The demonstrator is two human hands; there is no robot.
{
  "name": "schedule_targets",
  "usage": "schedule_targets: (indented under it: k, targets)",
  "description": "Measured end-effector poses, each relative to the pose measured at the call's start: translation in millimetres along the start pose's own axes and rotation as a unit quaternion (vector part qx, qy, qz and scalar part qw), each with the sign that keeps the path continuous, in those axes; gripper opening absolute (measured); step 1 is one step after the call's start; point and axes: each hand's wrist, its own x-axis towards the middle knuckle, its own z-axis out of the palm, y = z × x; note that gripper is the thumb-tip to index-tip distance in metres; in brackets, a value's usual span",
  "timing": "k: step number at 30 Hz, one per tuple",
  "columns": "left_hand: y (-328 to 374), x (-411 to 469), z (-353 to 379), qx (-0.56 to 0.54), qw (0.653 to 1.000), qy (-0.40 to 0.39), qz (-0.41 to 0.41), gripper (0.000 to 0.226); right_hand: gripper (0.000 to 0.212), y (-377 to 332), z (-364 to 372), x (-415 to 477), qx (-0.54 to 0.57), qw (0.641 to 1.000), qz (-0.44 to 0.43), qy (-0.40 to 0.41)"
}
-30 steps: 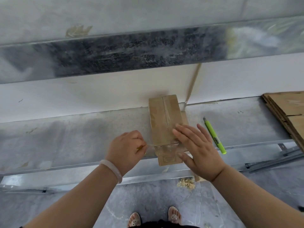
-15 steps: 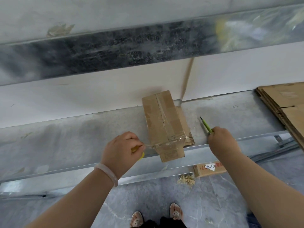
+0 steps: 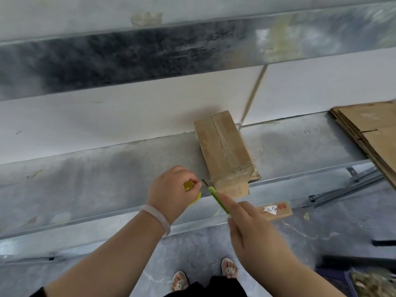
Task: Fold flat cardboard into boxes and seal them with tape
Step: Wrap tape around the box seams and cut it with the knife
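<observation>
A small brown cardboard box [image 3: 225, 146] stands on the grey metal shelf [image 3: 107, 179], its top seam taped, its near end jutting over the shelf's front edge. My left hand [image 3: 171, 189] grips a yellow tape roll [image 3: 190, 189] just left of the box's near end. My right hand [image 3: 252, 228] holds a green utility knife [image 3: 218, 199] with the index finger laid along it. The knife's blade tip sits between the roll and the box's corner, where a clear strip of tape runs.
A stack of flat cardboard sheets [image 3: 372, 133] lies at the shelf's right end. Below the shelf, a small cardboard piece with a white label [image 3: 274, 210] lies on the floor. A white wall rises behind the box. My sandalled feet stand on the grey floor.
My right hand left the box top, picked up the green knife from the shelf at right, and brought it leftward to the tape strip. My left hand has kept hold of the roll.
</observation>
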Motion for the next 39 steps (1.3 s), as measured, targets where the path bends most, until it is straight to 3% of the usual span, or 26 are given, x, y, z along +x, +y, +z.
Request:
schedule_targets:
  k: [2, 9, 15, 22, 27, 30, 33, 36, 39]
  targets:
    - [-1, 0, 0, -0.009, 1.000, 0.000, 0.005, 0.010, 0.067, -6, 10, 8, -0.001, 1.000, -0.001, 0.001]
    - [0, -4, -1, -0.038, 0.999, -0.004, 0.024, 0.007, 0.070, -12, 21, 14, -0.049, 0.991, 0.116, -0.043]
    - [4, -6, 5, -0.049, 0.999, -0.002, 0.014, 0.013, 0.083, -9, 25, 14, -0.123, 0.977, 0.155, -0.085]
    - [10, -6, 6, -0.053, 0.998, 0.017, 0.023, 0.009, 0.089, -9, 25, 23, -0.154, 0.970, 0.158, -0.106]
    - [1, 8, -9, -0.050, 0.995, 0.083, -0.002, 0.011, 0.085, 13, 23, 14, -0.150, 0.965, 0.177, -0.124]
    - [-10, 17, -18, -0.022, 0.997, 0.073, 0.020, 0.015, 0.085, 23, 23, 4, -0.139, 0.974, 0.127, -0.122]
    - [-23, 17, -18, 0.006, 0.997, 0.075, 0.031, 0.010, 0.077, 31, 24, -4, -0.123, 0.992, 0.004, -0.040]
    - [-38, 12, -11, 0.087, 0.990, 0.098, 0.058, 0.009, 0.057, 51, 8, -10, -0.051, 0.989, -0.075, 0.119]
    - [-56, 3, 2, 0.135, 0.980, 0.114, 0.089, 0.023, 0.048, 76, -21, 0, -0.013, 0.977, 0.023, 0.214]
